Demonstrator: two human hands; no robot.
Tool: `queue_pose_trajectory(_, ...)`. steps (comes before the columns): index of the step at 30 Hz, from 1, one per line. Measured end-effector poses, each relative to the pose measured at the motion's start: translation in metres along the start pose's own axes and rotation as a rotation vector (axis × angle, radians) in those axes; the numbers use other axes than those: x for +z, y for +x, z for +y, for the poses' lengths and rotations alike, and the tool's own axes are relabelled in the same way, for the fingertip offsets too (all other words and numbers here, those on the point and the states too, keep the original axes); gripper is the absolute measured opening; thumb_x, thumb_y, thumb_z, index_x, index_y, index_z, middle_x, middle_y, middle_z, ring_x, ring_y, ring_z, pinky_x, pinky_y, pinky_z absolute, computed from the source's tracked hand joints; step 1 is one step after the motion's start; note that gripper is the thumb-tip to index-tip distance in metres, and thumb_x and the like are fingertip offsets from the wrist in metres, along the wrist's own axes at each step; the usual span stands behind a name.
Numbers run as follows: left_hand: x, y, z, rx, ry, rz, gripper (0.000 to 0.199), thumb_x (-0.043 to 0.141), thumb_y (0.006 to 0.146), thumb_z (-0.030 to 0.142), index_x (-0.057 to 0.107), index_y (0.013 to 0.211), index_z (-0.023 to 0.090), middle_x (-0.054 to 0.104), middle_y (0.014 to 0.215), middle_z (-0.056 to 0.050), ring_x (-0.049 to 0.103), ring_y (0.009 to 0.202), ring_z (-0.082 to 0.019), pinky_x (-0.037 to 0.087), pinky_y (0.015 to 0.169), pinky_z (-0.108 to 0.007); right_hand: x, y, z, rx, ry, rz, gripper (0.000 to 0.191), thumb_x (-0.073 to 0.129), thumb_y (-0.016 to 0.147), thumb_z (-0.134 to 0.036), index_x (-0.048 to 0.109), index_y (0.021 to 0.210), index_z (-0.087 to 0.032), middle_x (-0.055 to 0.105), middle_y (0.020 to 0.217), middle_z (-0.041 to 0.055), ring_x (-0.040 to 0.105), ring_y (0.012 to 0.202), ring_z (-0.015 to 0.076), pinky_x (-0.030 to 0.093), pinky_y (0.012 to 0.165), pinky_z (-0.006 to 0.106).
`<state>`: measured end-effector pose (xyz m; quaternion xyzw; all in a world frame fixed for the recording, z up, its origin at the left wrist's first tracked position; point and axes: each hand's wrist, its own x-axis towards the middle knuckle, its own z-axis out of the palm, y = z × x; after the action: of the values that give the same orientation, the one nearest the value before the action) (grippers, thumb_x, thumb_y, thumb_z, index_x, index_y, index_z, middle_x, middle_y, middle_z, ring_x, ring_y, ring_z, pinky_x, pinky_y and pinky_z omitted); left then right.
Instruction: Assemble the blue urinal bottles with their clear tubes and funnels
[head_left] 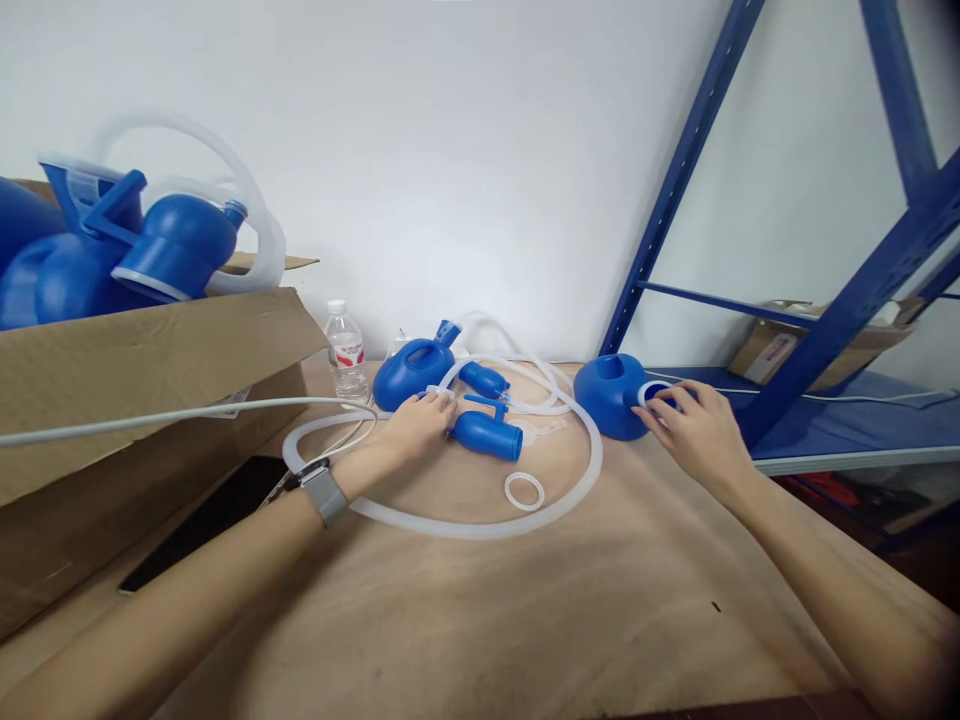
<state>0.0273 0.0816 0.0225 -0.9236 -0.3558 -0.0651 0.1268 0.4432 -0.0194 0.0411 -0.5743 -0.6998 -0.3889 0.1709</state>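
Note:
My left hand point(424, 425) is closed, with its fingertips at one end of a clear plastic hose point(480, 530); the grip is partly hidden. Right beside those fingers lies a blue cup-shaped urinal funnel point(491, 437) with a handle, its wide mouth facing right. My right hand point(694, 430) grips the mouth of a blue urine bottle point(611, 395) lying on the table, thumb and fingers at the white ring point(654, 390) on its opening. A loose white ring point(524, 492) rests inside the loop of hose. Behind the left hand sits another blue bottle point(412, 372) with a handle.
At left, a cardboard box point(150, 350) holds several blue bottles and funnels point(180, 240) with hose. A water bottle point(347, 350) stands beside it. A white cable point(225, 408) crosses before the box, above a dark flat object point(202, 520). Blue metal shelving point(675, 180) rises at right.

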Motion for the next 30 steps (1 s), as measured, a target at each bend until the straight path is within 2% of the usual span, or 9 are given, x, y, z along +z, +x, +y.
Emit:
queue_pose_trajectory(4, 0.011, 0.006, -0.01, 0.056, -0.09, -0.047, 0.043, 0.056, 0.093, 0.026, 0.059, 0.136, 0.024, 0.051, 0.15, -0.014, 0.047, 0.133, -0.035, 0.049, 0.097, -0.048, 0.0, 0.005, 0.003, -0.124, -0.006, 0.011, 0.034, 0.047, 0.102, -0.035, 0.071, 0.081, -0.02, 0.071, 0.096, 0.0144, 0.062, 0.1, 0.0324, 0.046, 0.093, 0.048)
queue_pose_trajectory(8, 0.02, 0.005, -0.014, 0.059, -0.236, -0.08, 0.036, 0.061, 0.093, 0.047, 0.069, 0.117, 0.023, 0.064, 0.132, -0.013, 0.053, 0.123, -0.035, 0.047, 0.099, -0.049, -0.001, 0.014, 0.006, -0.222, 0.025, -0.072, 0.041, 0.041, 0.104, -0.034, 0.068, 0.075, -0.021, 0.064, 0.074, 0.0099, 0.062, 0.079, 0.0264, 0.048, 0.093, 0.044)
queue_pose_trajectory(12, 0.028, 0.002, -0.013, 0.034, -0.287, -0.064, 0.034, 0.047, 0.102, 0.044, 0.069, 0.115, 0.022, 0.065, 0.126, -0.012, 0.059, 0.113, -0.029, 0.046, 0.101, -0.048, -0.003, 0.022, 0.003, -0.29, 0.085, -0.145, 0.043, 0.038, 0.105, -0.033, 0.065, 0.072, -0.022, 0.063, 0.07, 0.0093, 0.063, 0.075, 0.0265, 0.049, 0.085, 0.041)
queue_pose_trajectory(17, 0.037, -0.003, -0.01, 0.015, -0.291, 0.012, 0.037, 0.042, 0.104, 0.043, 0.067, 0.121, 0.023, 0.064, 0.126, -0.011, 0.055, 0.118, -0.028, 0.04, 0.109, -0.05, -0.007, 0.025, 0.005, -0.345, 0.063, -0.179, 0.048, 0.031, 0.107, -0.033, 0.063, 0.073, -0.021, 0.065, 0.07, 0.0087, 0.061, 0.068, 0.0239, 0.043, 0.068, 0.035)
queue_pose_trajectory(20, 0.041, -0.007, -0.006, 0.006, -0.273, 0.065, 0.038, 0.041, 0.105, 0.042, 0.066, 0.125, 0.023, 0.063, 0.126, -0.012, 0.053, 0.12, -0.028, 0.038, 0.111, -0.05, -0.01, 0.023, 0.006, -0.357, 0.077, -0.182, 0.048, 0.031, 0.108, -0.034, 0.063, 0.075, -0.02, 0.065, 0.071, 0.0077, 0.062, 0.068, 0.0234, 0.043, 0.067, 0.035)
queue_pose_trajectory(22, 0.043, -0.01, -0.003, 0.001, -0.242, 0.087, 0.041, 0.037, 0.106, 0.041, 0.065, 0.127, 0.021, 0.063, 0.124, -0.013, 0.052, 0.12, -0.029, 0.04, 0.109, -0.05, -0.012, 0.022, 0.004, -0.34, 0.087, -0.15, 0.046, 0.036, 0.108, -0.035, 0.063, 0.073, -0.021, 0.064, 0.069, 0.0058, 0.061, 0.068, 0.0221, 0.045, 0.072, 0.034)
queue_pose_trajectory(26, 0.045, -0.013, 0.0, 0.004, -0.184, 0.114, 0.044, 0.033, 0.107, 0.041, 0.064, 0.128, 0.017, 0.065, 0.119, -0.014, 0.052, 0.117, -0.03, 0.043, 0.104, -0.048, -0.018, 0.02, -0.007, -0.321, -0.001, 0.011, 0.04, 0.048, 0.105, -0.033, 0.064, 0.069, -0.021, 0.063, 0.068, 0.0037, 0.058, 0.07, 0.0205, 0.045, 0.086, 0.036)
queue_pose_trajectory(28, 0.047, -0.013, 0.0, 0.01, -0.161, 0.131, 0.044, 0.033, 0.107, 0.041, 0.064, 0.128, 0.017, 0.066, 0.118, -0.013, 0.052, 0.116, -0.03, 0.042, 0.104, -0.047, -0.02, 0.017, -0.012, -0.327, -0.081, 0.042, 0.037, 0.051, 0.104, -0.033, 0.065, 0.073, -0.02, 0.064, 0.071, 0.0051, 0.056, 0.074, 0.0215, 0.043, 0.083, 0.036)
queue_pose_trajectory(30, 0.049, -0.013, 0.0, 0.011, -0.143, 0.152, 0.043, 0.034, 0.107, 0.041, 0.063, 0.128, 0.017, 0.066, 0.118, -0.013, 0.052, 0.115, -0.03, 0.042, 0.104, -0.047, -0.021, 0.014, -0.014, -0.315, -0.134, 0.021, 0.036, 0.05, 0.104, -0.033, 0.065, 0.075, -0.019, 0.064, 0.072, 0.0061, 0.055, 0.076, 0.0221, 0.039, 0.07, 0.033)
